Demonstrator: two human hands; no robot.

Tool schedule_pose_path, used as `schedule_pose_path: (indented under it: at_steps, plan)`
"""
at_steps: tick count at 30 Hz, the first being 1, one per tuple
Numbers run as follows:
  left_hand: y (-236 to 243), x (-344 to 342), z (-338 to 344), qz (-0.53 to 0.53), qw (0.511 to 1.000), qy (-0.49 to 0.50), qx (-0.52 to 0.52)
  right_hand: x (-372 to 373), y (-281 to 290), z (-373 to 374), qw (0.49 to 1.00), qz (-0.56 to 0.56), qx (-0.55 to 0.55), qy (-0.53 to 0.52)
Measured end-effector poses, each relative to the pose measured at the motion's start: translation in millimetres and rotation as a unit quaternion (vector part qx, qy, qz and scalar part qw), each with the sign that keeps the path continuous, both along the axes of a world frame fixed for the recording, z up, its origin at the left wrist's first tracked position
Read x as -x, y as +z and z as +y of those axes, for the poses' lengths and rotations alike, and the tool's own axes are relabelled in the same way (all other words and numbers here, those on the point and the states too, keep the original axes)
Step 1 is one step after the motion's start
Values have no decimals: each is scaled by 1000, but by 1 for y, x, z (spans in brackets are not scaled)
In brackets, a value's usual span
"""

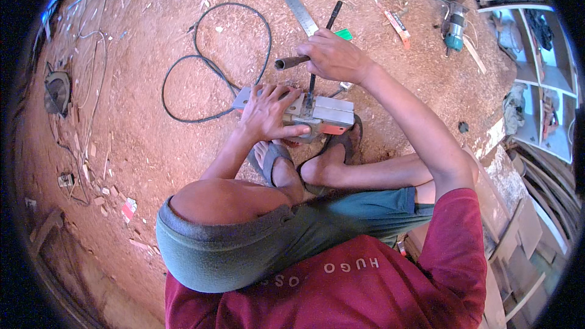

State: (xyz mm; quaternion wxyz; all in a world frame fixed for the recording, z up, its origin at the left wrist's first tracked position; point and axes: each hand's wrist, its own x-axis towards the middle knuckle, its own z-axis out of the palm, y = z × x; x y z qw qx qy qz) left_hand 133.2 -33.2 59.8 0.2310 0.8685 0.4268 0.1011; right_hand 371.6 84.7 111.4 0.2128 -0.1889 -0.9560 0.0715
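Observation:
An electric hand planer (334,111) rests upturned over my sandalled feet, its flat metal sole facing up and its orange-red side showing. My left hand (266,113) grips its left part, fingers across the sole and thumb along the near side. Above the planer, my right hand (337,56) is closed around a dark metal tool. A hollow brown tube end (291,62) sticks out to the left of that fist. A thin black rod (312,82) runs down from the fist to the slot in the sole. Its upper end shows beyond the hand; how rod and tube join is hidden.
A steel ruler (295,7) and a green piece (344,35) lie just beyond my right hand. A looped black cord (196,56) lies left of the planer. A teal power tool (454,27) and open shelves (529,73) stand right. Wood scraps and shavings litter the ground.

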Motion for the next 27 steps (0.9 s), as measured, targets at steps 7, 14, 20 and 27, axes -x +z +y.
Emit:
schedule_pose_path:
  at_steps: [7, 14, 20, 27]
  plan:
    - [0, 0, 0, 8, 1000, -2, 4, -3, -6, 5, 998, -36, 36, 20]
    - [2, -1, 1, 5, 1000, -3, 3, -6, -17, 6, 998, 21, 57, 14]
    - [-1, -2, 1, 4, 1000, 0, 6, -5, -23, 11, 993, 15, 118, 7]
    - [-1, 0, 0, 4, 1000, -1, 3, -2, -11, 10, 995, 41, 85, 36]
